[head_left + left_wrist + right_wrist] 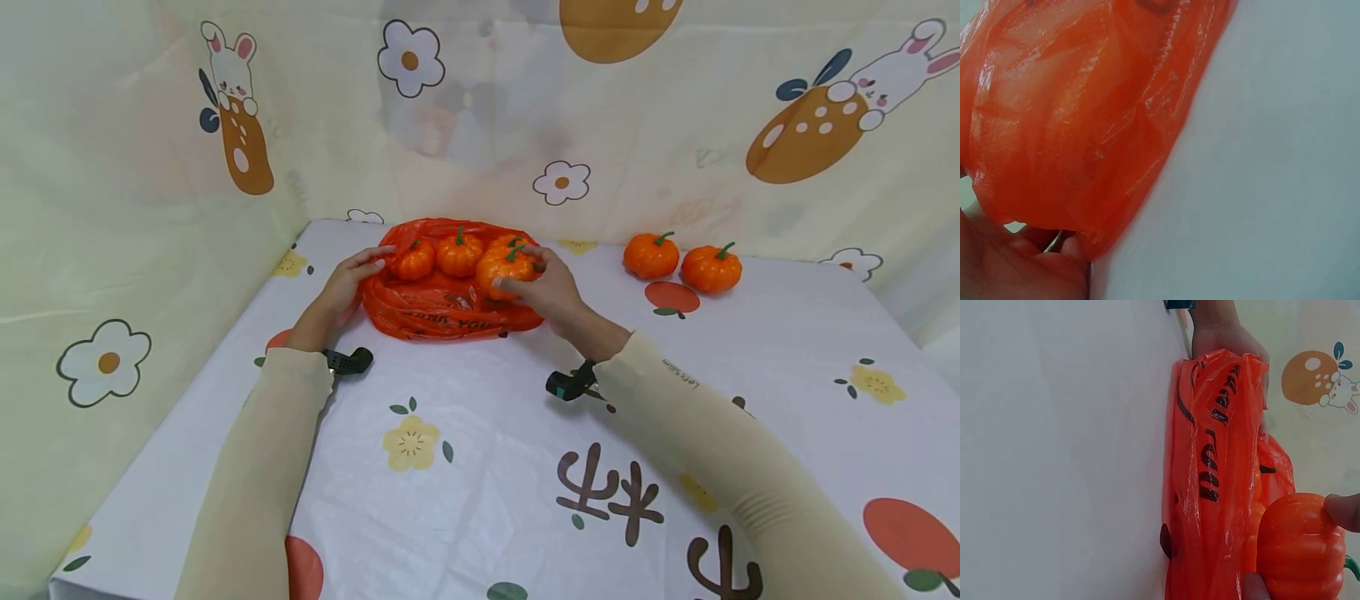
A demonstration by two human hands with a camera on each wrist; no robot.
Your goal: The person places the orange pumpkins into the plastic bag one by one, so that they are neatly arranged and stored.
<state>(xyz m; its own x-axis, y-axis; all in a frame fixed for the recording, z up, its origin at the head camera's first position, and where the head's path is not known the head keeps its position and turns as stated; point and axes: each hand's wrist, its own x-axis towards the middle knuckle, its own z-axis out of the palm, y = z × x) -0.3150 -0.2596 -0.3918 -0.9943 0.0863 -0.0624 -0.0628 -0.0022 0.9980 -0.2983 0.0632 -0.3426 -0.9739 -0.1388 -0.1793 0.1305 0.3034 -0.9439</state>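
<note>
A red plastic bag [450, 321] with black printing lies with its mouth open at the far middle of the table. Inside sit small orange pumpkins with green stems: one at the left [414, 261], a second pumpkin [459, 254] beside it, and a third, partly hidden, at the right. My right hand [551, 287] holds another pumpkin [1300, 547] between thumb and fingers, over the bag's right side. At the opposite side my left hand [347, 287] grips the bag's rim. In the left wrist view, its fingers are partly hidden behind the red plastic [1085, 125].
Two more pumpkins, a left one [651, 255] and a right one [711, 268], stand side by side at the table's back right. A patterned cloth [480, 150] hangs behind the table. The white tablecloth [480, 517] bears printed flowers and fruit.
</note>
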